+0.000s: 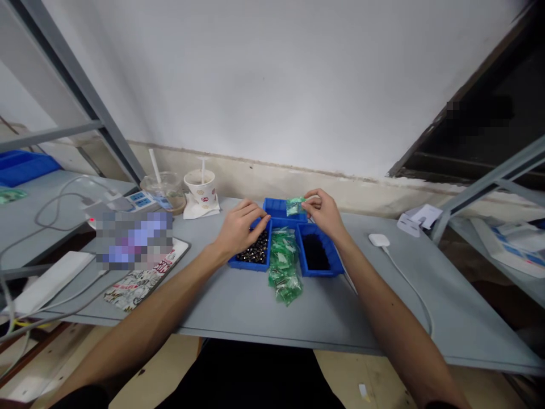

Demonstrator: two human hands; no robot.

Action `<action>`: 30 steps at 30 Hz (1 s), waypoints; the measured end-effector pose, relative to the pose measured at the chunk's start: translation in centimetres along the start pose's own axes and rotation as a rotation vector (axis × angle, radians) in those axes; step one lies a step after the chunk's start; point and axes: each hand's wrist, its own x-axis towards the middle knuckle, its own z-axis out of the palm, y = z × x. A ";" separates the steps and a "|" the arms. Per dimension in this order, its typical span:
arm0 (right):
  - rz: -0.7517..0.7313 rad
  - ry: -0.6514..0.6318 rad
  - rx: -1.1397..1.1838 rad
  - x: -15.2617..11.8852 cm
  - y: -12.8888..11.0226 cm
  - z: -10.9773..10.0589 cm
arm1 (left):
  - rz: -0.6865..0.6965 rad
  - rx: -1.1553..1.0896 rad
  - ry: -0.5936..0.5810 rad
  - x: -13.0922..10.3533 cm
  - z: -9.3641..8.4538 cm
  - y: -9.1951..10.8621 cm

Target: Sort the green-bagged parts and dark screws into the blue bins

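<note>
My right hand (324,213) pinches a small green clear plastic bag (294,206) by its edge, in front of the rear blue bin (279,205). My left hand (242,228) hovers over the left blue bin (251,265), which holds small shiny metal parts (256,251). The left thumb and fingertips come close together; whether a small part is between them is too small to make out. Between the two front bins lies a pile of green plastic bags (284,258). The right blue bin (336,270) contains a mass of small black pieces (315,251).
Left of the bins stand a paper cup (199,184) and a clear plastic cup (172,196), both with straws. A patterned notebook (145,278), power strip (140,200) and cables lie further left. On the right, a white charger (378,240) trails its cable across the grey table (464,307).
</note>
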 end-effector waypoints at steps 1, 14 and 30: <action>0.001 0.003 -0.064 0.3 0.0 0.1 | 0.000 0.003 0.003 0.0 0.0 0.0; -0.359 -0.269 -0.646 -3.6 -2.4 0.5 | 0.012 0.012 -0.039 -0.1 0.0 -0.3; -0.551 -0.414 -1.050 -3.9 -3.7 2.3 | -0.031 -0.013 -0.078 0.1 -0.2 0.2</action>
